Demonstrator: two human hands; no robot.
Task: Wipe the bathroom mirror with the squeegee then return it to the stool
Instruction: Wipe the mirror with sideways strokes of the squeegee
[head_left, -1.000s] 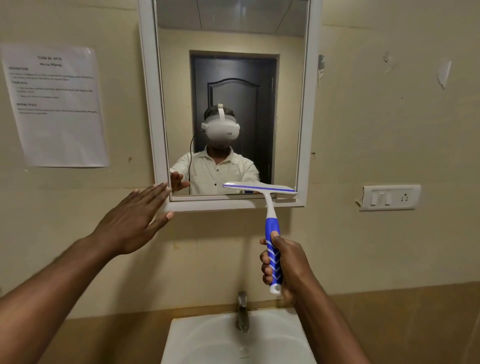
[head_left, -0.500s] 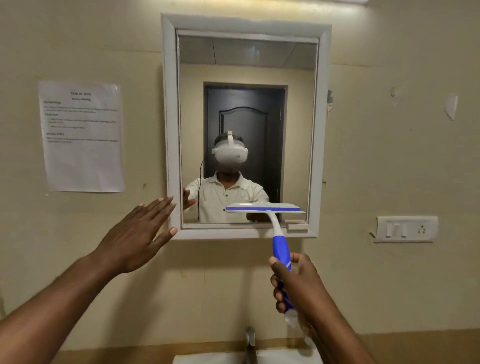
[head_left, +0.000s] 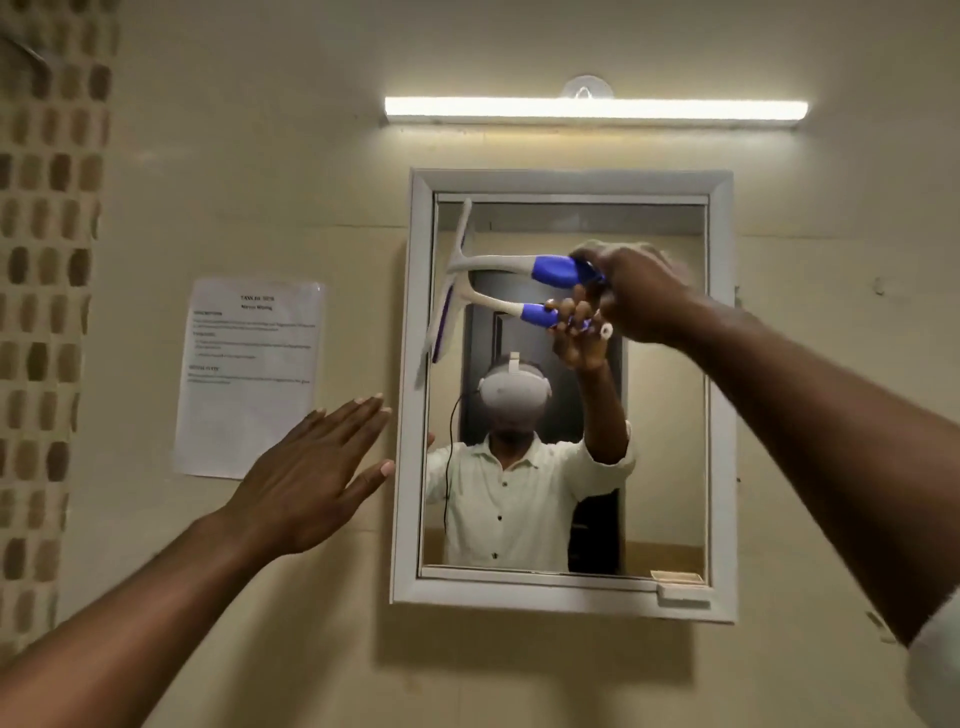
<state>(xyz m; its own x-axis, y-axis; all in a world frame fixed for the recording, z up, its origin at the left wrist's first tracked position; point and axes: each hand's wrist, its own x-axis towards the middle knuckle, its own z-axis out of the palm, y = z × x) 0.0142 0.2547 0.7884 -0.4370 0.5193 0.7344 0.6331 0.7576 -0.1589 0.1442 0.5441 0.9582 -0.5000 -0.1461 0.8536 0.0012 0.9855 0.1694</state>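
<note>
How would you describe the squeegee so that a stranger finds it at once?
Find the white-framed mirror under the tube light. At its upper left, the right hand holds the squeegee sideways. It alone has a blue grip and a white T-shaped blade.

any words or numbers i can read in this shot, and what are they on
Paper sheet taped to the wall left of the mirror: a two-line centred heading and several paragraphs of print, all too small and blurred to quote reliably.
Squeegee in the right hand: no lettering visible.
Mirror frame, tube light and left hand: no text or signs.
Nothing else in view carries readable writing.
</note>
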